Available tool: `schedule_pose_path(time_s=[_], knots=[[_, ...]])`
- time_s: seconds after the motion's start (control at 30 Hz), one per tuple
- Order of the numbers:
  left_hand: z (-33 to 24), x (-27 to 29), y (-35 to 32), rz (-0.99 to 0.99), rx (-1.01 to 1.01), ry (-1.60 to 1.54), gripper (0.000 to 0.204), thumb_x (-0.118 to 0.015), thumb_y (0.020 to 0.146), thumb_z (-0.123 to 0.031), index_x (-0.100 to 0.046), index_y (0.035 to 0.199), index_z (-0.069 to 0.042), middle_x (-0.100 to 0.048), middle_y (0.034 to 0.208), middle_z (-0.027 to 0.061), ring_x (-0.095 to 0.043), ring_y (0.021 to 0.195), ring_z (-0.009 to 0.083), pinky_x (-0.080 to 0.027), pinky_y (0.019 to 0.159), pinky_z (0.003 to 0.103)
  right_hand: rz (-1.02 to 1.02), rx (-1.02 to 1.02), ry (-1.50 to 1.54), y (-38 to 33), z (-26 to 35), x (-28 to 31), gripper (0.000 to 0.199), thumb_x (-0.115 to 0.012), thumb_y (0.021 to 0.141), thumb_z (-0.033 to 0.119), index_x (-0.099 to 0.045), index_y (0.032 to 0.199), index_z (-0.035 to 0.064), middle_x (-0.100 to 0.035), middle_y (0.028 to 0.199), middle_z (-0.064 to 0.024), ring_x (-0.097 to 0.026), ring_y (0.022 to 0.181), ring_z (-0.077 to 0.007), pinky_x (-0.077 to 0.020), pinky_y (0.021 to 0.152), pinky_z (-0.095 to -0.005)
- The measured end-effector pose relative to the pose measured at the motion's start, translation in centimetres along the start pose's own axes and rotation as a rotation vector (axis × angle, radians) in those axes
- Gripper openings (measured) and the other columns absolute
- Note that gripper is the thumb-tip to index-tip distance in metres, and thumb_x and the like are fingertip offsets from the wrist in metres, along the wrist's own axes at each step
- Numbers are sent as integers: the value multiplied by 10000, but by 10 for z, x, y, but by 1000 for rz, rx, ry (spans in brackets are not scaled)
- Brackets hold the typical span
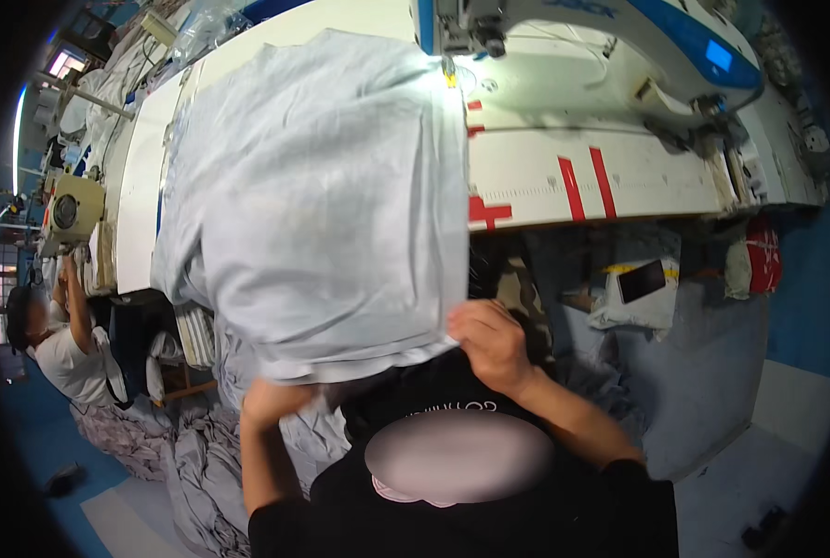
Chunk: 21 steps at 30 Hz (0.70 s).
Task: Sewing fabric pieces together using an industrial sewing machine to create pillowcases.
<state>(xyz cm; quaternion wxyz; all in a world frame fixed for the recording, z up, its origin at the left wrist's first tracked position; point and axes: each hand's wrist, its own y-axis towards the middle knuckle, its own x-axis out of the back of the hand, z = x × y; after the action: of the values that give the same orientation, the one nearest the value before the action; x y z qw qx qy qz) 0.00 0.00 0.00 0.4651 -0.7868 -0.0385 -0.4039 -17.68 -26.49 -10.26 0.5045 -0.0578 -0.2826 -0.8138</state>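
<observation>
A large piece of light grey fabric [312,205] spreads over the white sewing table and hangs past its front edge towards me. Its right edge runs up to the lit needle area of the sewing machine [498,28]. My right hand [494,346] is closed on the near right corner of the fabric, thumb and fingers pinched together. At the near left edge, my left hand [277,402] touches the fabric's hem. Its fingers are blurred and partly hidden by the cloth, so their grip does not show.
Red tape strips [571,189] mark the white table [526,177] right of the fabric. A phone [642,282] lies on a white bag [633,312] at the right. Heaped grey cloth [201,465] sits at lower left. A co-worker [71,358] works at another machine [69,209] far left.
</observation>
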Motion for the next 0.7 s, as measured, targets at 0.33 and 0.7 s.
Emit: schedule_pose_path(time_s=[0.33, 0.7], knots=[[-26, 61, 137, -1356, -51, -121, 98, -643, 872, -15, -589, 952, 2, -580, 910, 121, -534, 879, 319, -409, 836, 420, 89, -48, -83, 4, -3, 41, 122, -738, 705, -62, -698, 804, -3, -677, 893, -110, -697, 872, -266, -570, 740, -327], [-11, 143, 187, -1115, -147, -169, 80, -611, 883, 15, -536, 911, 12, -551, 882, 173, -554, 802, 372, -447, 707, 410, 147, 67, -131, 67, -5, 55, 141, -718, 682, -63, -671, 780, 28, -673, 897, -72, -710, 853, -256, -542, 621, -319]])
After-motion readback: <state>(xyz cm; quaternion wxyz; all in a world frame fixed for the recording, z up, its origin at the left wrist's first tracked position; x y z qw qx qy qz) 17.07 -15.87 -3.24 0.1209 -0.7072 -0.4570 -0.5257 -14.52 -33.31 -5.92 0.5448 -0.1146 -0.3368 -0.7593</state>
